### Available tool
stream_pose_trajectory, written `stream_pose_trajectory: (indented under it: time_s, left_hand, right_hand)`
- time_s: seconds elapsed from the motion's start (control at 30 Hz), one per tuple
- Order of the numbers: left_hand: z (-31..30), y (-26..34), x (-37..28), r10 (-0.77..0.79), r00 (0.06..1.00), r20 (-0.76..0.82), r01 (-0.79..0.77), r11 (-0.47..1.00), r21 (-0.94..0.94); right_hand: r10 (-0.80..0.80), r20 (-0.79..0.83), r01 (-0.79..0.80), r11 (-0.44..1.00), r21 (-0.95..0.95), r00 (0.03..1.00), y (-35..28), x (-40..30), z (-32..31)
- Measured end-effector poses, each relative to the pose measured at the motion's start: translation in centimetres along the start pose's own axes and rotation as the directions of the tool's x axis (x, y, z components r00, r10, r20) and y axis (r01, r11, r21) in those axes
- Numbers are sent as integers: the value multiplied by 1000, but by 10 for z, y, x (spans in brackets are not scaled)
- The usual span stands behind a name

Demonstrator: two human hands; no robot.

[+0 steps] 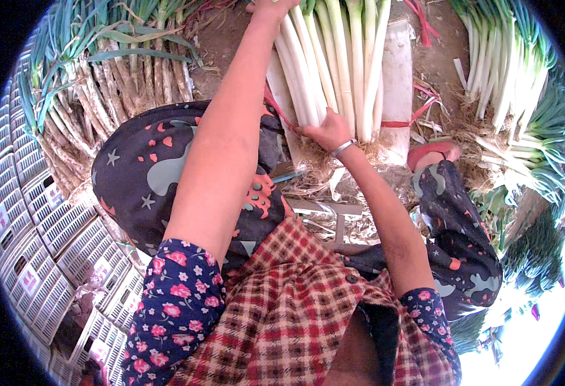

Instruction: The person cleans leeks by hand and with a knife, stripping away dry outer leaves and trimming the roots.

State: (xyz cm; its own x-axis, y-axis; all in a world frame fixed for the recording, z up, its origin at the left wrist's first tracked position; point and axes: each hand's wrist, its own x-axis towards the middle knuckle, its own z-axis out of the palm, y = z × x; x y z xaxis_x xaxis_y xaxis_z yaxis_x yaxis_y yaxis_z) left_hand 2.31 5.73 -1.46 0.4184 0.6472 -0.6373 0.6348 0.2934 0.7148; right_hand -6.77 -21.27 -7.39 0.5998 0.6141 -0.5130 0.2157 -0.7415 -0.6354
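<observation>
A bunch of trimmed green onions [340, 62] with long white stalks lies on a pale board [397, 91], roots towards me. My left hand [274, 8] is at the bunch's upper left side, partly cut off by the picture's top edge; its fingers and any grip are unclear. My right hand [330, 130], with a silver bracelet at the wrist, is at the lower stalks, just above the roots. Its fingers are closed on a red strip [282, 113] that runs along the left side of the bunch. More red strip [396, 124] crosses the board at right.
Untrimmed onions with brown stalks [118, 82] lie at the left. More white-stalked onions [509, 72] lie at the right. Plastic crates [65, 231] line the left side. Loose roots and peelings [311, 178] litter the ground before me, near a small frame [340, 208].
</observation>
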Motion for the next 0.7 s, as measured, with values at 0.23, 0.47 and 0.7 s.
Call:
stream_pose_trajectory:
  time_s: [0.23, 0.47, 0.7]
  left_hand:
    - [-16, -4, -11, -100, 995, -16, 99, 991, -87]
    - [4, -19, -22, 36, 997, -70, -20, 976, 217]
    - [31, -59, -8, 230, 968, -95, -177, 904, 390]
  right_hand:
    - [-84, -128, 60, 981, -184, 988, -29, -32, -4]
    - [8, -165, 12, 993, 121, 986, -15, -27, 18]
    - [39, -170, -6, 981, 192, 985, -11, -19, 28]
